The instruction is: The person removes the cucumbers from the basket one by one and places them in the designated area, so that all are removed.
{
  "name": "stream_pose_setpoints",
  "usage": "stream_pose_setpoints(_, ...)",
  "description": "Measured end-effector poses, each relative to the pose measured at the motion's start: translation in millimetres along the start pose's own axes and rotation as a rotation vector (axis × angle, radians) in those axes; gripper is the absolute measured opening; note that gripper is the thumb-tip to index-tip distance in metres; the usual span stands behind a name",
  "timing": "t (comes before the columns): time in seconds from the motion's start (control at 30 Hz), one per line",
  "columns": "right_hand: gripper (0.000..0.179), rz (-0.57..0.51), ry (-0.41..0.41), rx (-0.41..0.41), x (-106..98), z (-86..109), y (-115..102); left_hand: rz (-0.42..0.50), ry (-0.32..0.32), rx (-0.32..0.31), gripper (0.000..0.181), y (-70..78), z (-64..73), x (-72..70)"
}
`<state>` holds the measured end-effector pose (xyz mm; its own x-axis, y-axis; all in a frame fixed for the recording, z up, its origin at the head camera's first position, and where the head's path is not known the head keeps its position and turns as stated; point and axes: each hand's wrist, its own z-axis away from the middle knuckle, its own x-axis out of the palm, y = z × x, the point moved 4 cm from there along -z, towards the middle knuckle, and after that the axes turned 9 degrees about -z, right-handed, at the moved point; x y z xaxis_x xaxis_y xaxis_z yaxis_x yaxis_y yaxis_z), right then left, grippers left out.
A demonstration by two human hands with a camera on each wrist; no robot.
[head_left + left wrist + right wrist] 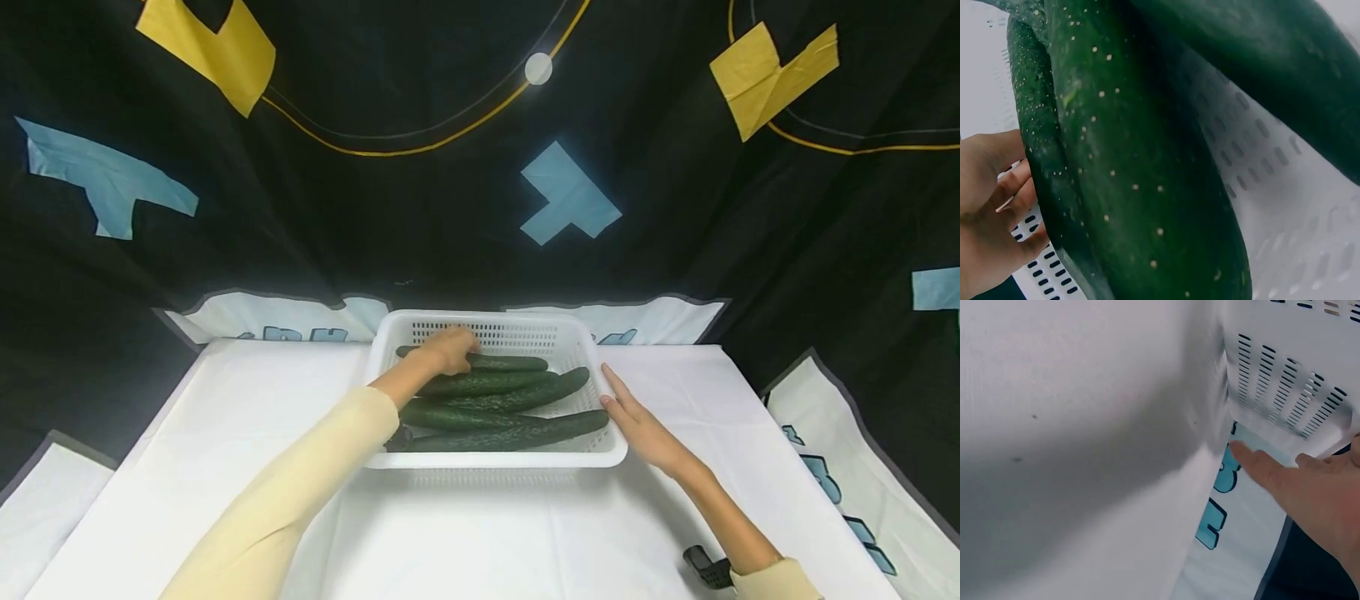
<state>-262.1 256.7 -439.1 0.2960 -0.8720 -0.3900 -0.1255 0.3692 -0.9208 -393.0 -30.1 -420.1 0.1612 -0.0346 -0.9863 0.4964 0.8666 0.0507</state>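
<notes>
A white perforated plastic basket [495,460] holds several dark green cucumbers [525,433], lying roughly lengthwise. My left hand [450,350] reaches into its back part and grips the rearmost cucumber [517,363]. In the left wrist view the fingers of the left hand [991,200] go behind that slim cucumber [1035,106], so their tips are hidden. A thicker, speckled cucumber [1129,162] lies right beside it. At the basket's right side, my right hand [637,425] rests with extended fingers against the rim. The right wrist view shows the right hand [1316,494] by the slotted basket wall [1285,381].
The basket stands on a table with a white cover [480,533]. Behind hangs a black curtain [420,217] with yellow and blue tape pieces. White printed cloth [825,467] hangs past the table's right edge. A black strap device [705,568] is at the right wrist.
</notes>
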Motion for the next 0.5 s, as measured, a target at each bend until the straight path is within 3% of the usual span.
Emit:
stream_pose_setpoints(0.1, 0.065, -0.073, -0.003, 0.004, 1, -0.1, 2, -0.039, 0.022, 0.001, 0.037, 3.4, -2.9, 0.3)
stream_pose_setpoints(0.23, 0.064, -0.153, 0.014, -0.023, 1, -1.0, 5, -0.054, 0.006, 0.021, 0.037, 7.3, -4.1, -0.9)
stream_pose_setpoints(0.4, 0.066, -0.243, 0.028, -0.044, 4, -3.3, 7, 0.002, -0.024, 0.016, 0.043, 7.9, 1.4, -7.7)
stream_pose_setpoints(0.5, 0.066, -0.286, 0.034, -0.031, 5, -3.1, 9, 0.049, -0.031, 0.048, 0.043, 9.6, 3.7, -12.5)
